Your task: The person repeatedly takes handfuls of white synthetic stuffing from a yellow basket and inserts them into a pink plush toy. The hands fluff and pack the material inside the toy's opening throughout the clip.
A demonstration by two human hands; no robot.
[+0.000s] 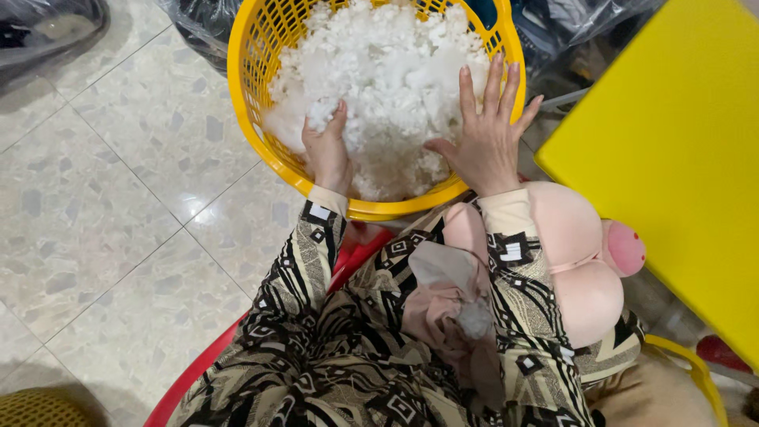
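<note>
The left hand (326, 150) is sunk into a heap of white fibre stuffing (387, 75), its grip clenched around a tuft of it, thumb pressed over the clump. The right hand (486, 130) lies flat and released on the same heap, fingers spread and pointing away from the body, holding nothing. All the stuffing sits in a round yellow plastic basket (253, 47) with a slotted wall, filled nearly to the rim; the basket stands on the pale speckled tile floor (103, 198) just in front of the person's knees. On the lap, under the right forearm, lies a limp pink fabric skin (455, 296), with a wisp of white fibre on it, and beside it a plump pink plush toy (581, 261) with a darker pink round patch. It seems already stuffed, though its shape is partly hidden by the sleeve. A yellow flat surface (672, 150) fills the right side, and dark plastic bags (198, 24) lie behind the basket.
</note>
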